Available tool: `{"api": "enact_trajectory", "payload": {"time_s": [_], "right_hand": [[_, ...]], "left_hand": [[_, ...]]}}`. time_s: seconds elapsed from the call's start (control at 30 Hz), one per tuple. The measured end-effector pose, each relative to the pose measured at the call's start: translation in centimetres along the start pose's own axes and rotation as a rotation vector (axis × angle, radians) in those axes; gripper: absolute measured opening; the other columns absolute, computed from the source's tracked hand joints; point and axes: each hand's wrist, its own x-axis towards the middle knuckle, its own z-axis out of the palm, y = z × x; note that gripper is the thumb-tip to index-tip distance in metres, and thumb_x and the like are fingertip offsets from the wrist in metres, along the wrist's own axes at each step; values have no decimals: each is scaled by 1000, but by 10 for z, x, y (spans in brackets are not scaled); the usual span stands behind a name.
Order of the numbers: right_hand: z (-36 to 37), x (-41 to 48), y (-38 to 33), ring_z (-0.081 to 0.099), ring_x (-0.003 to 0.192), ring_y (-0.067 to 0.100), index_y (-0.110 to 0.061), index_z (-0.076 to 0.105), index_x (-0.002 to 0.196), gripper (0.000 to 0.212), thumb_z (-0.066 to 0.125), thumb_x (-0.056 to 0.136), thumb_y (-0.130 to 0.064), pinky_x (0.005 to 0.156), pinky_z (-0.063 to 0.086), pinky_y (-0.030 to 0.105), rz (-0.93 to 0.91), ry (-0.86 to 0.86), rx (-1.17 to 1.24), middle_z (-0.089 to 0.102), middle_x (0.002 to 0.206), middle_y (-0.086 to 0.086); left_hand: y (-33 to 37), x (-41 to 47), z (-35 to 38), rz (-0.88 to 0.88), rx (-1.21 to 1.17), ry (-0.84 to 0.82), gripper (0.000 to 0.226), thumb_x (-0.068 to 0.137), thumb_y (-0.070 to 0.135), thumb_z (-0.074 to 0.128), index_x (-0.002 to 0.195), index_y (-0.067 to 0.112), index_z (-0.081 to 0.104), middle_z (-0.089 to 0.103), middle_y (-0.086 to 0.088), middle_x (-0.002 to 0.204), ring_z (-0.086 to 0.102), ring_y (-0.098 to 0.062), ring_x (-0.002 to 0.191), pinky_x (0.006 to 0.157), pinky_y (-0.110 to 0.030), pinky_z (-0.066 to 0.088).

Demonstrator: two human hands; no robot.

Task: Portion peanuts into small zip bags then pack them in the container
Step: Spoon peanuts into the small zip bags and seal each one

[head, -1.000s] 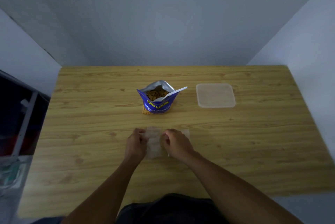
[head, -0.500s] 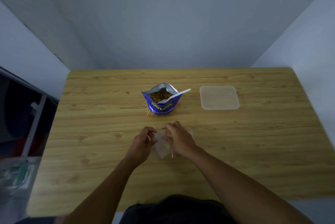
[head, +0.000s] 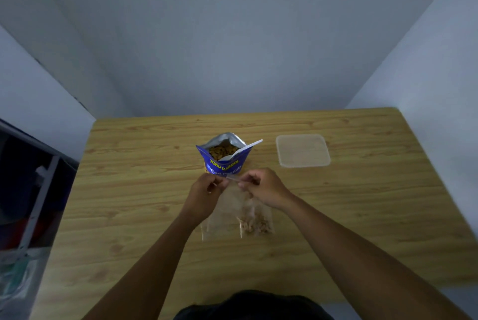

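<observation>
Head view, looking forward and down. Nearest the camera, a dark garment (head: 252, 305) fills the bottom edge, and two bare forearms extend from it over a wooden table (head: 129, 216).

Beyond the forearms, a clear bag with a small amount of peanuts (head: 256, 224) lies flat on the table beneath the right wrist. Its contents are gathered at the near end.

Just left of it and partly overlapping it, an empty clear zip bag (head: 226, 205) is held up by its far edge, with its lower part hanging toward the table. Whether the lower edge touches the surface cannot be determined.

Left hand (head: 205, 196): fingers curled, thumb and forefinger pinched on the left end of the bag's top strip. Right hand (head: 263, 187): fingers likewise curled, pinched on the right end of the same strip. The two hands are close together, with the strip stretched between them. Whether the bag mouth is sealed cannot be determined.

Directly behind the hands, a blue peanut pouch (head: 223, 154) stands upright and open at mid-table, nuts visible inside. A white spoon (head: 245, 149) rests in it, handle projecting to the right over the rim.

Right of the pouch and well apart from it, a translucent square container (head: 302, 150) sits on the table. Grey walls close the scene behind.
</observation>
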Motion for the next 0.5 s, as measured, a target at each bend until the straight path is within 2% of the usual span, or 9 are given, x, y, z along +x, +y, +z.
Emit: {"api": "enact_trajectory", "payload": {"time_s": [0.1, 0.17, 0.27, 0.37, 0.5], "right_hand": [[-12, -2, -14, 56, 49, 2, -18, 72, 89, 11, 73, 90, -7, 53, 48, 19, 4, 17, 101, 72, 73, 2], [-18, -3, -23, 53, 44, -2, -13, 71, 92, 9, 73, 90, -4, 50, 45, 14, -4, 37, 155, 70, 72, 4], [-24, -2, -30, 56, 50, 4, -19, 73, 88, 10, 77, 88, -9, 56, 49, 19, -14, 64, 172, 73, 77, 8], [-29, -1, -33, 59, 60, 7, -26, 76, 86, 7, 78, 88, -20, 65, 51, 27, -39, 114, 153, 76, 83, 9], [-36, -3, -40, 57, 59, 10, -28, 75, 83, 12, 77, 89, -19, 64, 50, 26, -37, 96, 129, 75, 79, 12]], "left_hand": [[12, 5, -2, -46, -112, -82, 6, 91, 13, 69, 89, 16, 74, 69, 5, 76, 54, 8, 63, 65, -11, 43], [20, 6, -3, -84, -168, -156, 11, 93, 15, 67, 96, 12, 77, 74, 5, 81, 58, 9, 69, 68, -9, 45], [31, 8, -3, -126, -197, -194, 13, 93, 17, 67, 92, 14, 79, 76, 8, 79, 60, 9, 70, 68, -5, 43], [36, 9, -3, -178, -252, -169, 8, 90, 17, 71, 90, 15, 78, 77, 0, 77, 55, 8, 58, 58, -7, 41], [40, 10, -4, -225, -314, -134, 4, 78, 7, 80, 79, 10, 77, 77, -10, 79, 65, -7, 68, 70, -15, 50]]}}
